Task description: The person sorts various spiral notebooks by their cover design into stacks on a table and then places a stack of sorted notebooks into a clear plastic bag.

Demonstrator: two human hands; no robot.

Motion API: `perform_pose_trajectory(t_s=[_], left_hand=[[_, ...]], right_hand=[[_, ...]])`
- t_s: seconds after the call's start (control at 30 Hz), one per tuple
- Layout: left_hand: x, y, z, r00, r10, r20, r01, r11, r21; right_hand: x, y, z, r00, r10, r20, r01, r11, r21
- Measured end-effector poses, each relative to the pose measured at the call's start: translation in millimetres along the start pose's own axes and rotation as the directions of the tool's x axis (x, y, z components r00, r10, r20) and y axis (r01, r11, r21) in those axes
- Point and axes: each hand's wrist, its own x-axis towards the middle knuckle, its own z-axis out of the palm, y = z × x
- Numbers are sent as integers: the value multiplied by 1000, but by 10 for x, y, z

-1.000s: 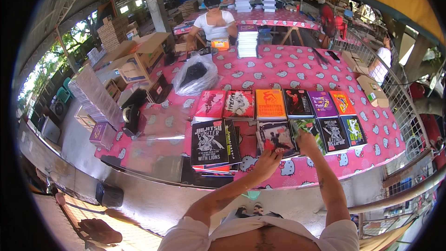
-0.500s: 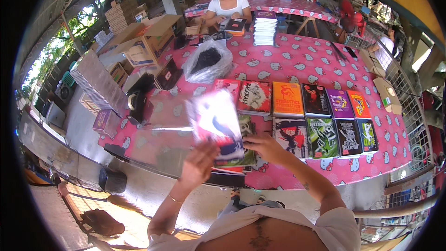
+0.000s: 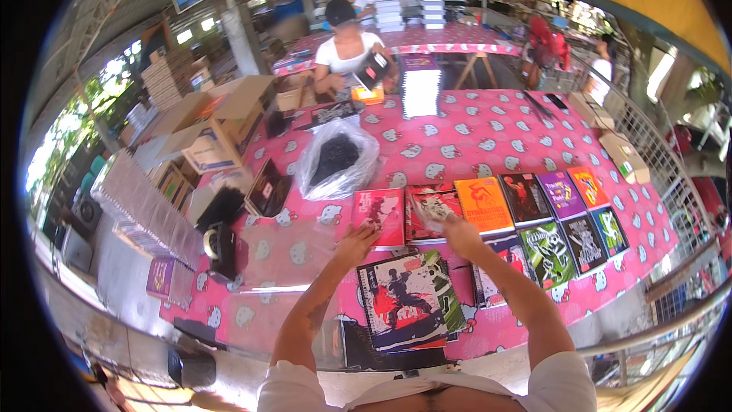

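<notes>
My left hand [image 3: 357, 244] has its fingers stretched out at the lower left edge of a red notebook [image 3: 381, 214]. Over the lower right part of the baseball notebook [image 3: 428, 202], with its red, white and black cover, is my right hand [image 3: 460, 235]; its fingers are blurred. Between my forearms a spiral notebook with a dark figure on white and red [image 3: 400, 294] lies on a near pile, a green-covered notebook [image 3: 451, 290] poking out at its right. Right of my hand are an orange gymnastics notebook [image 3: 483, 204] and a green soccer notebook [image 3: 547, 254], among two rows of notebooks.
A clear plastic bag with black contents [image 3: 311, 172] stands on the pink patterned table [image 3: 473, 130]. A tape dispenser [image 3: 221, 252] and cardboard box [image 3: 213, 141] are at left. Across the table a co-worker [image 3: 349, 49] holds a dark book beside a tall notebook stack [image 3: 421, 91].
The notebook I held is down on the near pile. Both hands have moved forward to the back row. The view has tilted up, and the co-worker has raised a dark book.
</notes>
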Motion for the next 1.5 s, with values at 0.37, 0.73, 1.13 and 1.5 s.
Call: perform_pose_trajectory(t_s=[0.37, 0.73, 1.13, 1.5], left_hand=[[-256, 1017, -2298, 780, -359, -513, 174, 911, -373], [-595, 2250, -2132, 983, 31, -183, -64, 983, -173], [2372, 2579, 596, 751, -656, -81, 649, 755, -93], [2518, 1619, -81, 675, -711, -199, 594, 683, -425]], right_hand=[[-519, -379, -1017, 995, -44, -90, 97, 220, 971], [-479, 918, 8, 850, 526, 23, -447, 698, 560], [-689, 1966, -171, 808, 582, 95, -582, 812, -30], [-1102, 1738, -1396, 700, 713, 43, 279, -328, 903]])
